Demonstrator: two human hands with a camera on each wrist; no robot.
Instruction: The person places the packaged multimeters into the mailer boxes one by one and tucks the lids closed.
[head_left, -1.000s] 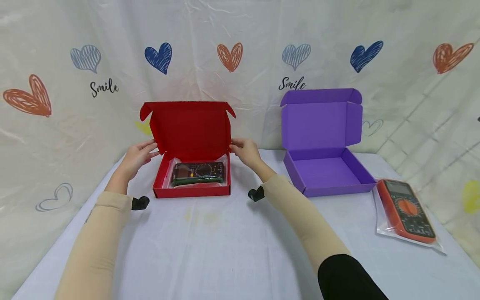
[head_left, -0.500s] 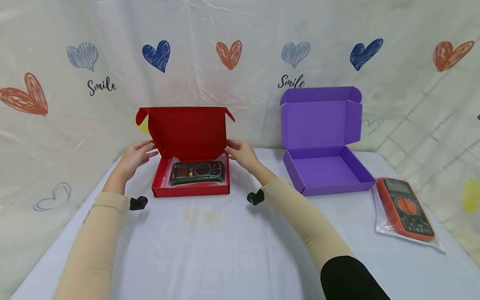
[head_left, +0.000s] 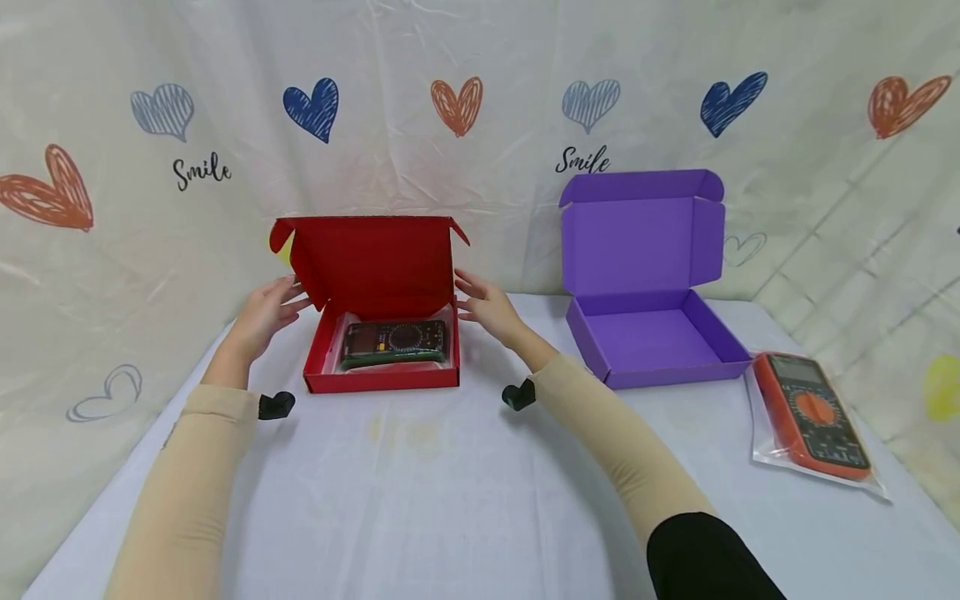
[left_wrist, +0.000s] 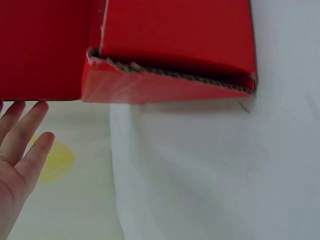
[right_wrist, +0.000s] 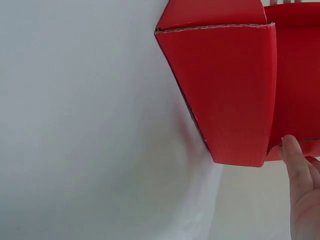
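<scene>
L hand (head_left: 262,319) & R hand (head_left: 491,311) flank red box (head_left: 382,382) — open.

We see two long, plain sleeves in light beige. The left sleeve (head_left: 176,500) fits close and smooth, with soft creases along the forearm and a left cuff (head_left: 223,401) that looks turned back in a band. On its outer edge sits a small dark mark (head_left: 167,434), too faint for us to read. A left knob (head_left: 277,405), black and two-lobed, rather like a heart, juts from the inner wrist. The right sleeve (head_left: 621,442) is the same beige, wrinkled further up, where a matte black piece (head_left: 705,554) with a rounded edge covers it. At that wrist we find a matching right knob (head_left: 519,395), black with a faint greenish sheen. Beyond the cuffs, both the left hand (head_left: 262,315) and the right hand (head_left: 492,312) are bare.
</scene>
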